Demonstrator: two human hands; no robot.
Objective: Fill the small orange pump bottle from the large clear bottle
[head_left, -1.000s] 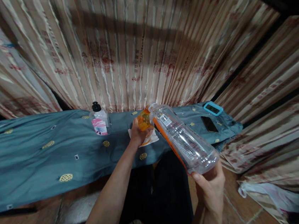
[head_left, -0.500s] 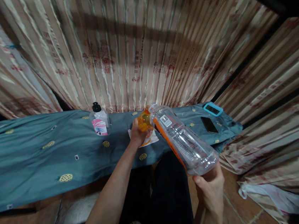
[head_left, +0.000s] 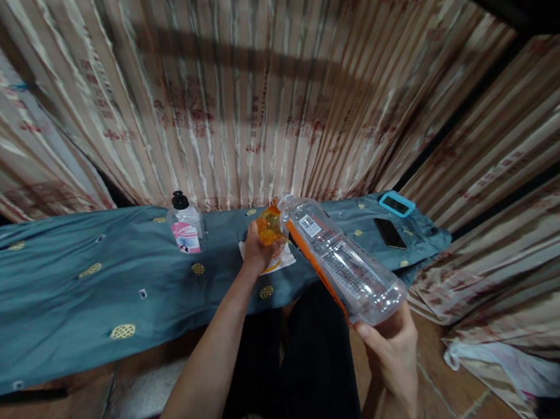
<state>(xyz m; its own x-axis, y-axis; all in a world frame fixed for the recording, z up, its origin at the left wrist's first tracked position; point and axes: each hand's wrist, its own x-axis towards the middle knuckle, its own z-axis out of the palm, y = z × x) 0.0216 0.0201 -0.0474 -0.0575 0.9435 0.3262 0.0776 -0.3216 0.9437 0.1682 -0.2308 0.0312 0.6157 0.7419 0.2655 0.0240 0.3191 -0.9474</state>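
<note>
The left hand (head_left: 256, 251) is wrapped round an amber container (head_left: 269, 229), while the right hand (head_left: 393, 347) grips the base of a clear bottle (head_left: 348, 262) — slanted between them, apparently so its neck meets the container. A white packet (head_left: 282, 260) lies beneath the left hand on the blue-green cloth (head_left: 63, 292). Farther out, the black-capped bottle (head_left: 187, 235) stands upright; the phone (head_left: 390, 232) and blue-rimmed device (head_left: 396, 204) lie well apart — leaving both hands room.
</note>
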